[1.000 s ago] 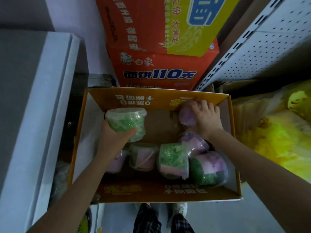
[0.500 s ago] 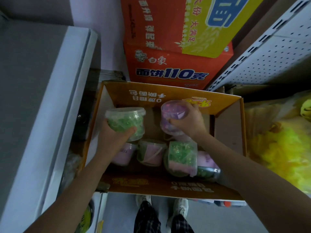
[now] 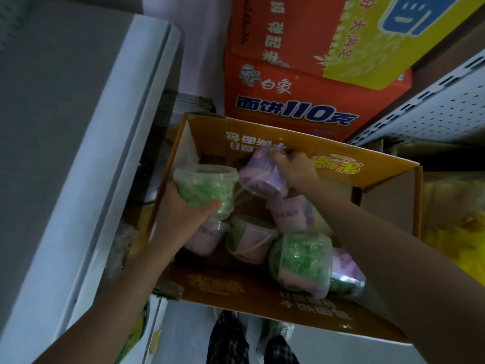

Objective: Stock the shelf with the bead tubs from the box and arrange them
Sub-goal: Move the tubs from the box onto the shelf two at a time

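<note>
Gripping in the left hand (image 3: 183,210) a green tub (image 3: 206,189), clear round plastic, upright over the left edge of the cardboard box (image 3: 288,143). Clutching in the right hand (image 3: 298,170) a purple tub (image 3: 261,177), tilted, by the far wall. Beneath, lying jumbled: more tubs (image 3: 301,261).

stacked orange cartons (image 3: 286,82), white cabinet (image 3: 86,164), yellow bags (image 3: 462,232)

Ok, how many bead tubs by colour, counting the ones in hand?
Green-bead clear plastic tubs: 3 (one in left hand)
Purple-bead clear plastic tubs: 2 (one in right hand)
Tubs with bead colour unclear behind pink labels: 2
Total: 7
</note>
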The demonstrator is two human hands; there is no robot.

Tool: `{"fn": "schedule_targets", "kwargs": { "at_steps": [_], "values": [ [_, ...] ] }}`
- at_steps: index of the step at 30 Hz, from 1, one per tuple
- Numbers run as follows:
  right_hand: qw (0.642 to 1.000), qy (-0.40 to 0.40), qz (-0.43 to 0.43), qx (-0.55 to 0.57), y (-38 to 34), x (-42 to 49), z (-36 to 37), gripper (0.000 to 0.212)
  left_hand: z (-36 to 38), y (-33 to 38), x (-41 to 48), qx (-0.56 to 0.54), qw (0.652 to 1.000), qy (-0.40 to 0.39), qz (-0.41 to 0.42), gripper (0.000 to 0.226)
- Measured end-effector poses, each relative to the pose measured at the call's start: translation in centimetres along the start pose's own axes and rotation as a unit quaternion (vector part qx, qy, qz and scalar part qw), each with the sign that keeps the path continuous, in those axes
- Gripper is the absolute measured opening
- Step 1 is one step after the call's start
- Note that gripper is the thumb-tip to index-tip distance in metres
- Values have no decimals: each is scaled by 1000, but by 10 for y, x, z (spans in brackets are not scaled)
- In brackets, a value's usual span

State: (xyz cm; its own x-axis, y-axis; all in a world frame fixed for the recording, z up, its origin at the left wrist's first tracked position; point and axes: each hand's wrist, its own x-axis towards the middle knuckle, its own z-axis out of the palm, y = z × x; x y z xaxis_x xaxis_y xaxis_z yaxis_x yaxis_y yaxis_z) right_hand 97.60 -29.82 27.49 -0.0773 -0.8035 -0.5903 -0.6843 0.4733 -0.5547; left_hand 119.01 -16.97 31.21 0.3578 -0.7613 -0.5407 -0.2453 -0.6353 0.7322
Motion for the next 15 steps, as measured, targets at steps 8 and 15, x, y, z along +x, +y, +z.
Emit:
{"fn": "schedule_targets", "kwargs": {
  "at_steps": [8,15],
  "values": [
    [961,-31,-146,-231,14,8,3,8,-3,-1,1,1,1000,-9,0,95],
    [834,-138,-322,-426,13,17,14,104,-1,-4,-2,9,999,-12,35,86]
  ]
}}
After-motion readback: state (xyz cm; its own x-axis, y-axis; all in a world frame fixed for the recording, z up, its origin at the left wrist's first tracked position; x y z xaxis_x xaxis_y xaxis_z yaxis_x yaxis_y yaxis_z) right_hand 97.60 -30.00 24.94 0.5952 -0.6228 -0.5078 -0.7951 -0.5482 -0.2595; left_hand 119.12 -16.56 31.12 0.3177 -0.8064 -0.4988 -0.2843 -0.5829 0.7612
